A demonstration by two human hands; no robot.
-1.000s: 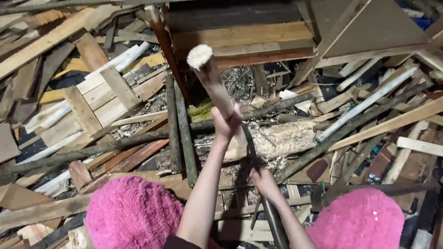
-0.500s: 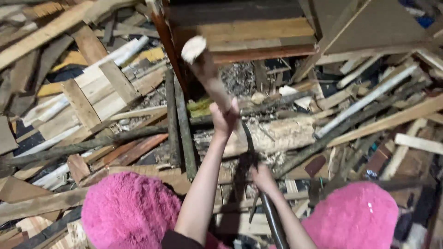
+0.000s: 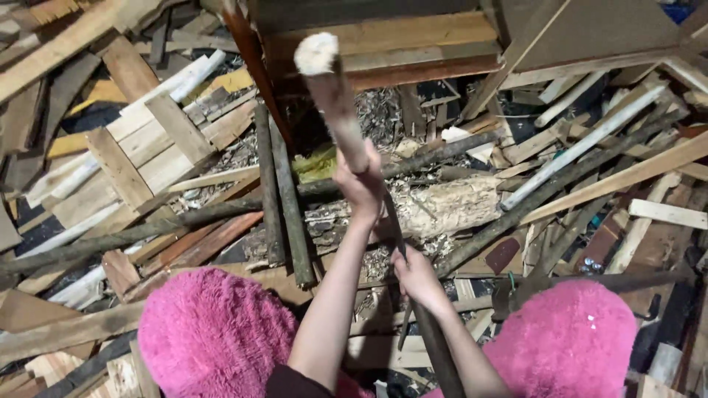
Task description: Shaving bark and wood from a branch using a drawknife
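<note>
A heap of scrap planks (image 3: 140, 158), poles and wood shavings covered the ground beneath the person, with a pale, chewed-up log (image 3: 450, 206) lying near the middle. The left hand (image 3: 360, 183) was closed in a full grip around a rough wooden stick (image 3: 335, 96), held upright over the heap's centre with its pale cut end uppermost. The right hand (image 3: 417, 276), lower down, gripped a dark thin rod (image 3: 435, 346), between two fluffy pink slippers (image 3: 214, 332).

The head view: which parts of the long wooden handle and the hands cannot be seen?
- Wooden handle: lower end cut off by the bottom edge.
- Left hand: fingers wrap behind the handle, hidden.
- Right hand: palm hidden against the shaft.
- Log: partly covered by arms.
</note>
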